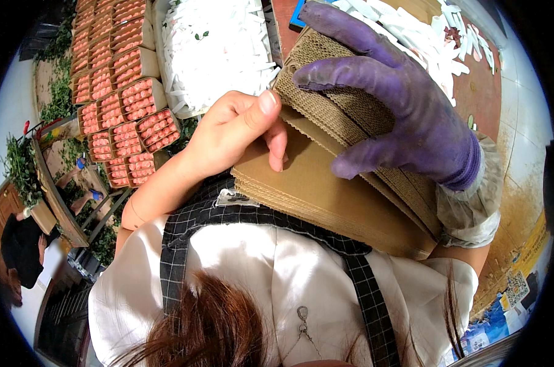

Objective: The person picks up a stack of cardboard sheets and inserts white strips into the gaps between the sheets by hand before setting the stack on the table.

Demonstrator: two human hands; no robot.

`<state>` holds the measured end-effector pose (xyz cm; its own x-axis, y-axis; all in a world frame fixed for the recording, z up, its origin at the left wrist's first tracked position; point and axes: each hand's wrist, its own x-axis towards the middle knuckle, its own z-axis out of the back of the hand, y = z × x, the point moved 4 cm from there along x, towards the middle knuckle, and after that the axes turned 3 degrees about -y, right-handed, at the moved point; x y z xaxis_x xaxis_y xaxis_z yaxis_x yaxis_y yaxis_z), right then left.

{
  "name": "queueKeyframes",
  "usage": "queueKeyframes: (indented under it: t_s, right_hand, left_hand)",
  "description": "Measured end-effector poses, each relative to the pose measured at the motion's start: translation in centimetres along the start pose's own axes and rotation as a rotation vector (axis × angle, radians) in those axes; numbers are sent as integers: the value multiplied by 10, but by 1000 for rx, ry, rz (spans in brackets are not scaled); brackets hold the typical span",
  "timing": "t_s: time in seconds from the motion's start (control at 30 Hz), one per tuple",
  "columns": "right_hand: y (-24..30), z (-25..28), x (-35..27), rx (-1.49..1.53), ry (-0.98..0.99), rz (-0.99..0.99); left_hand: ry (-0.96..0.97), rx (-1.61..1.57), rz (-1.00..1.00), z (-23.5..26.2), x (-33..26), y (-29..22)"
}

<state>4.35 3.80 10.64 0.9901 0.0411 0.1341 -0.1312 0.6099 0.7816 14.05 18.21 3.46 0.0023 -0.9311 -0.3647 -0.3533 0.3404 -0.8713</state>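
A thick stack of brown corrugated cardboard sheets (326, 202) rests against my front, its wavy edges showing. My right hand (387, 98), in a stained purple glove, lies over the upper sheets with its fingers spread and its thumb apart. At the stack's left corner is my bare left hand (240, 128). Its fingers are curled in, the thumb is raised along the cardboard edge, and whatever they pinch is hidden. A lighter, smooth brown sheet face shows below both hands.
Cardboard packs of pinkish-red round flower heads (124, 92) stand in rows at the left. A white tub (157, 37) full of white strips is beyond my left hand. More white strips (467, 37) lie on a reddish table (473, 92). Another person (23, 244) is at far left.
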Motion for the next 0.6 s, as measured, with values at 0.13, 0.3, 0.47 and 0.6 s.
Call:
queueKeyframes:
  t_s: [0.13,0.3,0.47,0.6]
  right_hand:
    - [0,1,1,-25,10,-6]
    - [2,1,-1,7,12,-58]
    - [5,4,2,-221,117,112]
    - [0,-2,-1,-14,-7,-25]
  left_hand:
    - [-50,-23,-2,-2,0,-1]
    - [-62,-25,-7,-1,0,1]
    - [-79,-33,0,-2,0,1]
    - [-71,-60,-4,-1,-1,3]
